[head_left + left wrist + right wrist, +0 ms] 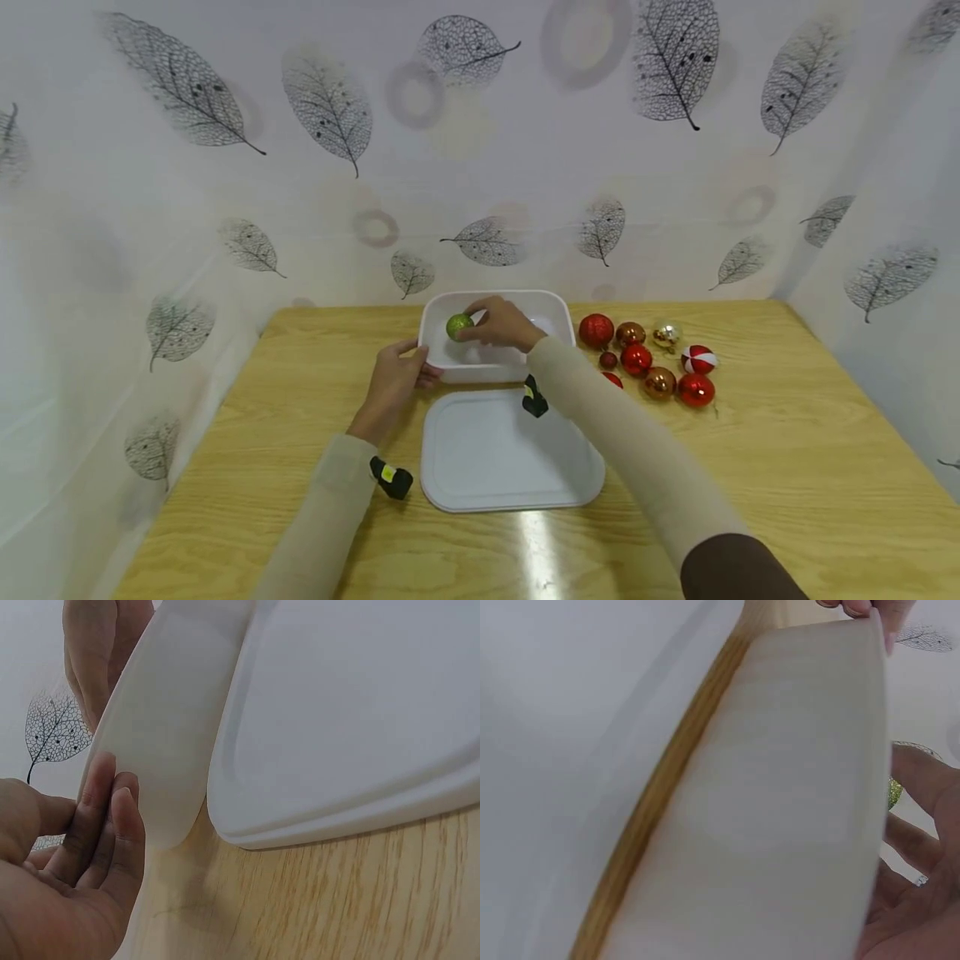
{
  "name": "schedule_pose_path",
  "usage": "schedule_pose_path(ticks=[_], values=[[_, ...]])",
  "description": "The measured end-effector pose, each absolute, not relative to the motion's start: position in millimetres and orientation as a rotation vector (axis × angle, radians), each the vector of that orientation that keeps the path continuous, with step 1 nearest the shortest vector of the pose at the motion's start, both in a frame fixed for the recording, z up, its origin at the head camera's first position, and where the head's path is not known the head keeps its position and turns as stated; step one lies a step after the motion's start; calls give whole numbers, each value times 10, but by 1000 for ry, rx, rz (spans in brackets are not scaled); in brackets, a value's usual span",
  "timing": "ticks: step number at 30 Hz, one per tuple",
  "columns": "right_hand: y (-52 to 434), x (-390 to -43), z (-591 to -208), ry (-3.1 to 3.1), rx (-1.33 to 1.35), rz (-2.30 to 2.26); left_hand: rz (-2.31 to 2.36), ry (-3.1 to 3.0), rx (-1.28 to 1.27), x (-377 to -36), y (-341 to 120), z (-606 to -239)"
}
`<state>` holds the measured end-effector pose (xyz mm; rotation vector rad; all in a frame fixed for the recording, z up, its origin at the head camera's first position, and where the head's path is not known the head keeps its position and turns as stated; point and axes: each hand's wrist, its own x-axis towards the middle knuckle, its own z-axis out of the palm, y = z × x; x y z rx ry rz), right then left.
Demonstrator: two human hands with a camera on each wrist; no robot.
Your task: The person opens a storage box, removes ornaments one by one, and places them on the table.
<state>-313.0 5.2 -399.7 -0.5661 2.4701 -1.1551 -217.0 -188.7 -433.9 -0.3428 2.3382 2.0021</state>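
Observation:
A white box (480, 371) stands open on the wooden table (787, 467). Its white lid (510, 454) lies flat just in front of it. My right hand (480, 327) reaches over the box's left side and pinches a green glitter ball (458, 326) above the inside. In the right wrist view the box wall (780, 825) fills the frame, with a sliver of the green ball (893, 793) beside my right hand (919, 847). My left hand (408, 375) rests straight fingers (112, 817) against the box's front left corner (165, 750), next to the lid (352, 712).
Several baubles, mostly red (596, 330), with copper (660, 382), gold (666, 335) and a red-and-white one (698, 359), lie in a cluster right of the box. Leaf-patterned walls (480, 167) enclose the table at the back and sides. Bare wood (337, 900) shows by the lid.

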Motion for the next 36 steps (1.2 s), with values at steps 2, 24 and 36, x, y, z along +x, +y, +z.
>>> schedule_pose_path(ticks=[2,24,36], values=[[104,-3129,-3950,2462,-554,-1163,1999,2334,-350,-2173,-1891,-4339],[766,-2960,-3459,2586,-677,-1085,2003,2328,-362,-2154,-1870,-4328],[1204,-2820,-3283,2735,-664,-963,1990,2317,-376,-2152,-1875,-4307]])
